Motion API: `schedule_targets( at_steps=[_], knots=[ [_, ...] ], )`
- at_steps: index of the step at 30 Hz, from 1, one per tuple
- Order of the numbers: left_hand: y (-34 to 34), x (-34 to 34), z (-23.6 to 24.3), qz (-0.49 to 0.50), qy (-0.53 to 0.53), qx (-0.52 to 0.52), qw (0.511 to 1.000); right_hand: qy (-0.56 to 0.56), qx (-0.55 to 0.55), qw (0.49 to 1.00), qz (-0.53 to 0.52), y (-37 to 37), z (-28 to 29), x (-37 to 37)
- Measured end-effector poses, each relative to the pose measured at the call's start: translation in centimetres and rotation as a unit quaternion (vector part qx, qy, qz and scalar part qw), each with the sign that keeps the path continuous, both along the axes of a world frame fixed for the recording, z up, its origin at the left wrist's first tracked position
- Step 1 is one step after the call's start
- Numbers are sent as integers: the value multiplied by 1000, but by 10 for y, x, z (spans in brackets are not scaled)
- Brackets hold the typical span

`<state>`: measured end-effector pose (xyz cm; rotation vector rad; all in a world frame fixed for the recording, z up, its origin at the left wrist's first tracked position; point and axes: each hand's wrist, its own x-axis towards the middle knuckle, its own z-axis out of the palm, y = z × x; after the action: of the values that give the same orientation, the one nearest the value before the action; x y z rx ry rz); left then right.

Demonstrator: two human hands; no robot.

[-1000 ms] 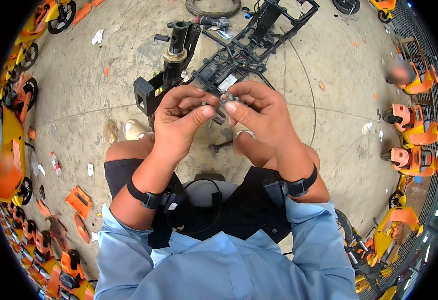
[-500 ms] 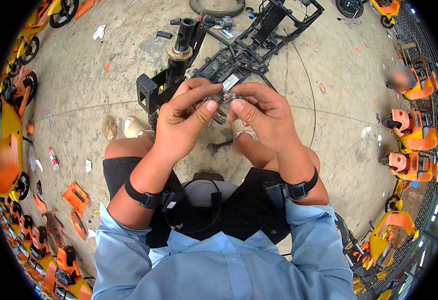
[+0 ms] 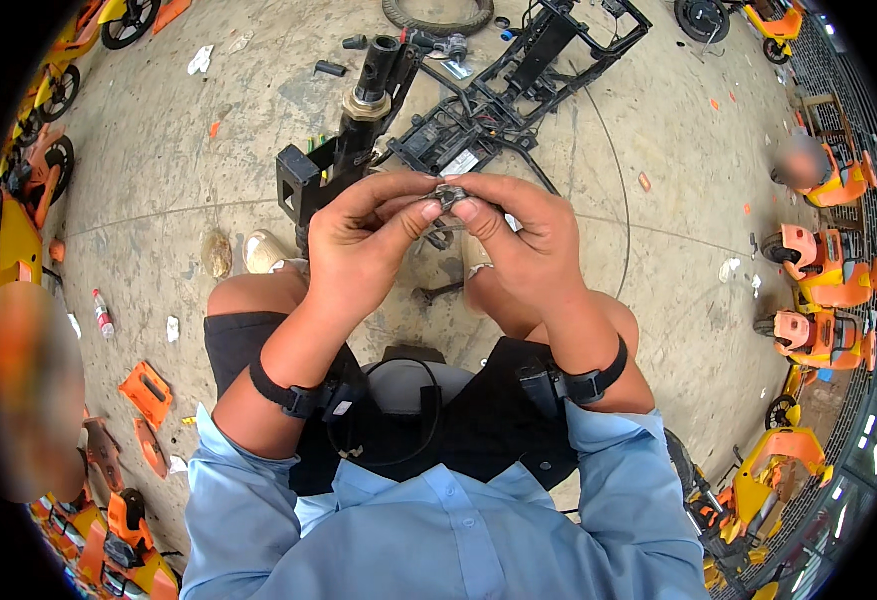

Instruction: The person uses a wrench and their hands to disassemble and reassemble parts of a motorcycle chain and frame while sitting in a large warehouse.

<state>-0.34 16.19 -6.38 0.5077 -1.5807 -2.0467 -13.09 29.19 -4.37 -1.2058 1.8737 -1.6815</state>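
Note:
My left hand (image 3: 359, 250) and my right hand (image 3: 524, 245) meet at the middle of the view, thumbs and fingertips pinched on a small dark metal part (image 3: 449, 197), whose shape I cannot make out well. Just beyond them stands a black fork tube (image 3: 357, 135) with a silvery collar and a box-shaped bracket (image 3: 299, 180) at its left. A black scooter frame (image 3: 499, 115) lies behind, partly hidden by my fingers. My bent legs and light shoes are below and beside my hands.
A tyre (image 3: 437, 22) and a power tool (image 3: 436, 45) lie at the back. Scooters (image 3: 824, 335) line both sides. A bottle (image 3: 104, 313), orange panels (image 3: 147, 392) and scraps are on the concrete floor (image 3: 159, 160). A large blurred shape (image 3: 34, 390) covers part of the left edge.
My hands have drawn closer, their fingertips now meeting around the small part. The view has shifted slightly, and a larger blurred shape has appeared at the lower left.

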Motion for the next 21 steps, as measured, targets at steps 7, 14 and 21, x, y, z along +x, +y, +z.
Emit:
schedule_targets(
  at_steps=[7,14,21],
  knots=[
    [-9,1,-5,-18,33,-138,990,-35,3,999,-31,-1,-3,1],
    [0,0,-2,7,70,18,997,78,3,995,-64,-2,-1,6],
    [-6,0,-4,-30,107,50,993,21,6,998,-56,-2,-3,6]
  ],
)
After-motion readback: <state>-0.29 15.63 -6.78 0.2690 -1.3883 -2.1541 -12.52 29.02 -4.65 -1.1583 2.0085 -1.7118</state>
